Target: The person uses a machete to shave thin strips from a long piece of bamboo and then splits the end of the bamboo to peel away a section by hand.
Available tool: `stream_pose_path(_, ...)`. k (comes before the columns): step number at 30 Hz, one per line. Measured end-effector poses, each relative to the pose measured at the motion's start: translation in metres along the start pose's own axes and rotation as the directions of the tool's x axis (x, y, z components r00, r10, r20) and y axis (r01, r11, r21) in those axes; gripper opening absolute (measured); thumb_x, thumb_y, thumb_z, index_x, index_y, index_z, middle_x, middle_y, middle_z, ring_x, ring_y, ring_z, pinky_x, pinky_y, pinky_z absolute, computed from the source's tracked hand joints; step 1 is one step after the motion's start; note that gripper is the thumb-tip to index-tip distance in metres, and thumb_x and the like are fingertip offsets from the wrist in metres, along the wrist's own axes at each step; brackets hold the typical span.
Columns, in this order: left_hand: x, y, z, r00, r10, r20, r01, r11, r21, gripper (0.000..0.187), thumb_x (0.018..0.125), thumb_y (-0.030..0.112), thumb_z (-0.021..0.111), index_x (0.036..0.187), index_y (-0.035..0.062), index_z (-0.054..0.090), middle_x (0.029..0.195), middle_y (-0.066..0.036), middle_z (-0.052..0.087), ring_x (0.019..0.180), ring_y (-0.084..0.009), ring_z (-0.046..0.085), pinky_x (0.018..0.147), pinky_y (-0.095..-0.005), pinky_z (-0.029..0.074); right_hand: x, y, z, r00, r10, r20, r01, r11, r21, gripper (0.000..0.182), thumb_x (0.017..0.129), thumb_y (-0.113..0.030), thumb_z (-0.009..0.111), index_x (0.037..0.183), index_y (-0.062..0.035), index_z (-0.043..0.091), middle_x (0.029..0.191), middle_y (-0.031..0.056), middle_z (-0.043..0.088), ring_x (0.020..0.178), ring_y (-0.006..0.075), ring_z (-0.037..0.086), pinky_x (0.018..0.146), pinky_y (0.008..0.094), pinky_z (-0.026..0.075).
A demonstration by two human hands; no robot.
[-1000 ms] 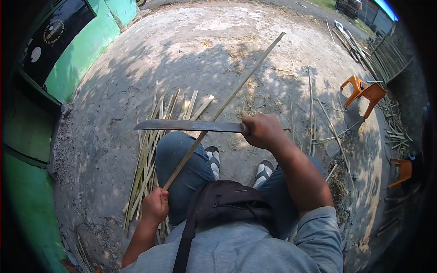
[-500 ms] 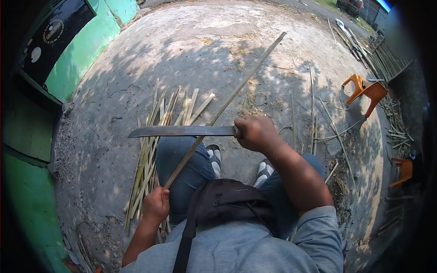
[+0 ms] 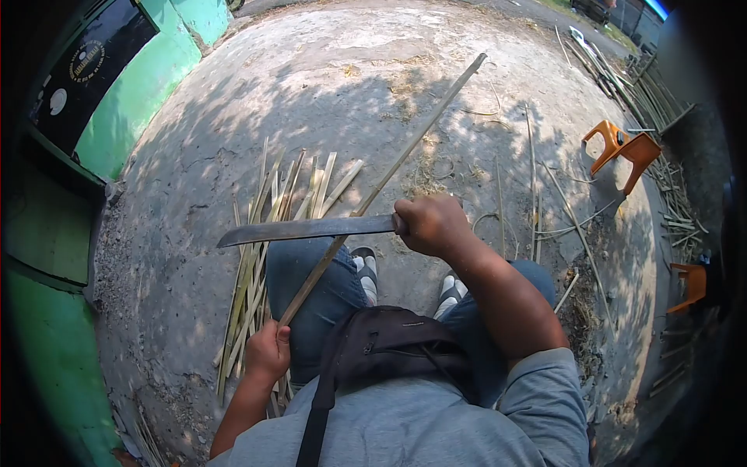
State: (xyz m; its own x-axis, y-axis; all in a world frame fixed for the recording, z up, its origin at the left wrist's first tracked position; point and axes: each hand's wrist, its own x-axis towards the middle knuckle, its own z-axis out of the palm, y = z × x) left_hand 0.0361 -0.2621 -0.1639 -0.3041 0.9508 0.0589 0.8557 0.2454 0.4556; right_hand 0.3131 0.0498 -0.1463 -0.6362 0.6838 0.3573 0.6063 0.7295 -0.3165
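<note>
My right hand is closed round the handle of a long machete, its blade pointing left and lying across a long thin strip of bamboo. The strip's lower end is in my closed left hand, beside my left knee. From there it slants up and to the right, its far end over the concrete. Under and beyond the blade, a pile of split strips lies on the ground to the left of my leg.
Loose strips lie on the concrete ground at the right. An orange stool stands farther right, with another orange piece below it. Bamboo poles lie at the upper right. A green wall runs along the left.
My right hand has shifted slightly left and up, and the blade now tilts a little, its tip lower than the handle. My left hand and the strip have hardly moved.
</note>
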Motion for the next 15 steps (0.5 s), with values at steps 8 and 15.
stream_pose_path(8, -0.001, 0.003, -0.006, 1.0, 0.004, -0.009, -0.004, 1.0, -0.023, 0.051, 0.108, 0.047, 0.048, 0.082, 0.0038, 0.052, 0.067, -0.025, 0.058, 0.068, -0.0522, 0.061, 0.057, -0.0565, 0.044, 0.011, 0.031, -0.004, 0.991, 0.132, 0.036, -0.131, 0.991, -0.032, 0.012, 0.086, -0.024, 0.066, 0.082, -0.012, 0.068, 0.077, 0.0148, 0.069, 0.077, 0.038, 0.07, 0.069, 0.0512, 0.056)
stream_pose_path(15, 0.0, -0.001, 0.001, 1.0, 0.008, 0.001, -0.008, 1.0, -0.018, 0.052, 0.108, 0.047, 0.047, 0.082, 0.0033, 0.053, 0.067, -0.026, 0.058, 0.069, -0.0523, 0.061, 0.057, -0.0559, 0.044, -0.001, -0.001, -0.011, 0.999, -0.021, 0.038, 0.021, 1.0, -0.002, 0.012, 0.085, -0.025, 0.069, 0.081, -0.0138, 0.069, 0.073, 0.0122, 0.07, 0.072, 0.0366, 0.071, 0.066, 0.0508, 0.055)
